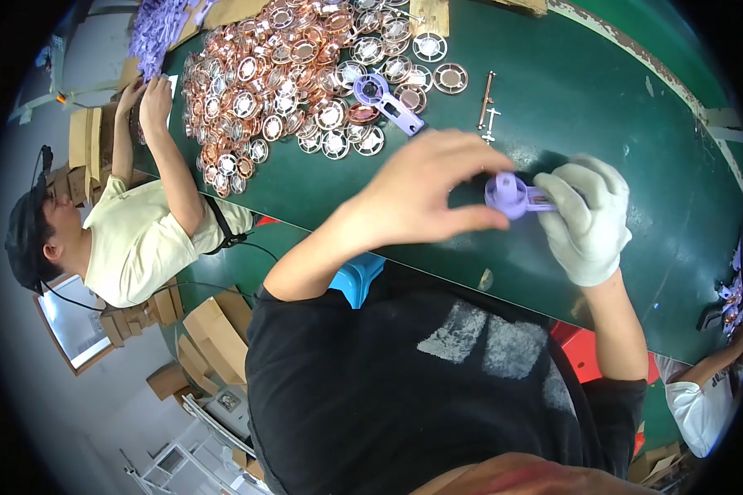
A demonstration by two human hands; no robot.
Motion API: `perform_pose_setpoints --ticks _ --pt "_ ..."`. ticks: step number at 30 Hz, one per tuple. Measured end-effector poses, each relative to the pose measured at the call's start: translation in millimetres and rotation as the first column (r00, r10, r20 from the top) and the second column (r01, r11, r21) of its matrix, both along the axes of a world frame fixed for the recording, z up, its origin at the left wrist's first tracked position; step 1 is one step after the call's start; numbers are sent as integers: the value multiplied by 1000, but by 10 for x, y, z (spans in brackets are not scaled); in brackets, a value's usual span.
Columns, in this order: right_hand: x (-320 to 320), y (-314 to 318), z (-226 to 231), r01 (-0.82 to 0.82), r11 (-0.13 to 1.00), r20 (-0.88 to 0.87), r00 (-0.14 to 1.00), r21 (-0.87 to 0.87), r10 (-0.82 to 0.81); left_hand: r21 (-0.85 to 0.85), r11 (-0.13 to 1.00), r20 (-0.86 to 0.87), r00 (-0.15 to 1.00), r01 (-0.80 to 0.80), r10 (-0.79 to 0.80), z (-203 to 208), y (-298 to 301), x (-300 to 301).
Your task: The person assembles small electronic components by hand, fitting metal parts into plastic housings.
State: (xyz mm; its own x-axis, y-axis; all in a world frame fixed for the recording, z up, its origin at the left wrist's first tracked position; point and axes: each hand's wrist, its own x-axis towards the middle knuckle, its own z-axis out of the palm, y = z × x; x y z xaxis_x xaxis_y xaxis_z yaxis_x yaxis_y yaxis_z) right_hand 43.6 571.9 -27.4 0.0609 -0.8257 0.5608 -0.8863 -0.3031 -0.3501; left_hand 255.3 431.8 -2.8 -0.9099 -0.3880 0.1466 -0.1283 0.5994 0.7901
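Note:
My right hand (586, 214), in a white glove, is closed round the arm of a purple plastic part (508, 195) with a round ring end. The ring end points left, toward my bare left hand (437, 186). That hand's thumb and fingers are spread on either side of the ring; whether they touch it I cannot tell. Beyond my left hand a second purple plastic part (403, 115), with a round head and a slotted handle, lies against the pile of discs. Two thin metal rods (488, 99) rest on the green table farther off.
A big heap of copper and silver spoked discs (281, 74) covers the far left of the green table (570, 91). Behind it lies a pile of purple parts (161, 33). A co-worker (140, 239) works at the left; another person's arm (718, 363) shows at far right, beside more purple parts (731, 293).

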Motion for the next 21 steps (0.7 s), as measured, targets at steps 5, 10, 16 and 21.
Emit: perform_pose_setpoints --ticks 5,10,16,21 --pt "67 67 -163 37 953 338 930 299 -142 -647 680 -31 903 -345 428 -112 -538 162" --pt "-73 118 -273 133 890 494 792 436 -360 -763 592 54 888 -259 457 -128 -609 92" --pt "-127 95 -172 20 867 608 705 497 -365 -759 624 72 929 -184 362 -107 -561 57" --pt "-145 114 -168 -10 836 660 620 548 -425 -649 745 131 942 -153 308 -57 -606 65"
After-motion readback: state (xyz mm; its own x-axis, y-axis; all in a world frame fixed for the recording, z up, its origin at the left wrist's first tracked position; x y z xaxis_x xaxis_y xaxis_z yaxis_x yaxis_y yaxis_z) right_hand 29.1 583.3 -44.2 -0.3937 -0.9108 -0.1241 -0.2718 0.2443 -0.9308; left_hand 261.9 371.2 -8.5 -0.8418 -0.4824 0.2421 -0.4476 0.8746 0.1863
